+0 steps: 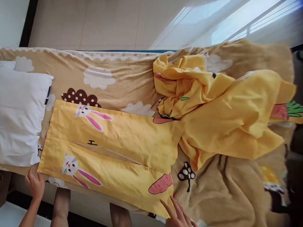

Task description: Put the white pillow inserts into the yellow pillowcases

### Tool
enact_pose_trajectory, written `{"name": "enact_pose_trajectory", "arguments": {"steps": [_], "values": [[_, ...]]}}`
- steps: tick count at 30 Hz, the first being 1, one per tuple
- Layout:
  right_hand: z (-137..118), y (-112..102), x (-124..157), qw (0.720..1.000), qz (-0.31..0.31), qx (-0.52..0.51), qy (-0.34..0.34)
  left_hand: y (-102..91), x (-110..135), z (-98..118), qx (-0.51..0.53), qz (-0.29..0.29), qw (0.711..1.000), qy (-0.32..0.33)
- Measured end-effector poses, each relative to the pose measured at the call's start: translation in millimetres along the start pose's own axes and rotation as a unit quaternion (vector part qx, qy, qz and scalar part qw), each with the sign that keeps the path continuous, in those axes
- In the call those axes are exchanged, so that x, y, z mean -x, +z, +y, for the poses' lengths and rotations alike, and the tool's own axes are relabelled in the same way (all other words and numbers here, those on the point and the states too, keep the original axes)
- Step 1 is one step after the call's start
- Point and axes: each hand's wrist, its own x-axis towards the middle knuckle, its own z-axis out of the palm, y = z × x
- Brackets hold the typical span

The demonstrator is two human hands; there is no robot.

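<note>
A yellow cover with rabbits and carrots [111,148] lies partly flattened on a bed, its left part folded into two long panels. Its right part is a crumpled heap [220,104]. My left hand [35,184] pinches the cover's near left corner at the bed's edge, fingers curled. My right hand [178,214] rests at the near right corner of the flat part, fingers stretched out flat on the fabric.
A white pillow [20,116] lies at the left end of the bed. A tan fleece blanket with clouds and mushrooms [113,78] covers the mattress and bunches at the right [227,189]. My knees show below the bed edge. Beige floor lies beyond.
</note>
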Motion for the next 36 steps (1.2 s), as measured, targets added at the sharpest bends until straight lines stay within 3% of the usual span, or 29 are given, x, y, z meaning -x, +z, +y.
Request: {"name": "enact_pose_trajectory", "arguments": {"steps": [2,5,7,9,11,13,15,16,18,19,20,22,25,27,29,30,32,34,36], "values": [[-59.9,5.7,0.1,0.998,0.038,-0.019,-0.035,15.8,30.8,36.2,0.004,-0.017,0.988,0.153],[-183.5,27.9,-13.9,0.982,0.103,-0.076,-0.142,57.0,80.0,110.2,0.042,-0.101,0.915,0.387],[-252.4,49.7,-28.7,0.969,0.080,-0.105,-0.210,84.9,95.0,143.6,0.031,-0.163,0.870,0.465],[-276.4,70.0,-42.7,0.965,0.060,-0.118,-0.226,101.1,83.7,146.1,-0.006,-0.197,0.864,0.464],[-242.7,82.4,-50.6,0.970,0.050,-0.114,-0.209,99.3,49.1,118.5,-0.049,-0.191,0.889,0.413],[-163.9,82.6,-48.9,0.982,0.059,-0.079,-0.159,81.4,5.1,75.3,-0.078,-0.135,0.931,0.331],[-71.8,69.6,-39.6,0.996,0.077,-0.017,-0.045,56.2,-31.3,35.0,-0.087,-0.077,0.964,0.237],[-32.0,59.4,-34.4,0.999,0.052,0.005,-0.002,44.2,-42.7,20.9,-0.086,-0.063,0.974,0.202],[17.6,36.6,-28.9,0.998,0.018,0.025,0.058,26.6,-50.0,11.5,-0.070,-0.051,0.980,0.180],[23.7,25.9,-30.6,0.997,0.016,0.029,0.070,22.1,-46.7,18.0,-0.055,-0.043,0.978,0.197],[16.5,16.9,-36.3,0.997,0.028,0.029,0.073,20.9,-40.1,32.5,-0.035,-0.034,0.972,0.231],[-33.7,5.3,-60.3,0.996,0.075,0.012,0.036,28.3,-22.1,84.5,0.014,-0.017,0.943,0.332],[-164.3,3.2,-123.0,0.983,0.128,-0.065,-0.114,61.0,-6.2,201.5,0.055,-0.039,0.881,0.467],[-250.1,7.0,-175.0,0.970,0.104,-0.107,-0.194,89.9,-17.1,278.6,0.055,-0.087,0.854,0.509],[-303.4,9.8,-228.3,0.966,0.057,-0.141,-0.211,113.4,-48.1,331.3,0.041,-0.128,0.846,0.515],[-312.0,9.9,-253.3,0.960,0.035,-0.148,-0.235,120.5,-69.3,344.9,0.027,-0.135,0.845,0.517],[-290.7,6.6,-294.7,0.949,0.021,-0.139,-0.283,122.8,-117.1,347.1,-0.005,-0.137,0.848,0.512],[-227.7,-0.4,-319.1,0.960,0.060,-0.115,-0.247,110.9,-163.7,325.7,-0.028,-0.088,0.885,0.457],[-146.0,-9.0,-325.1,0.980,0.099,-0.086,-0.152,90.6,-199.9,296.8,-0.051,-0.042,0.917,0.394]]}}
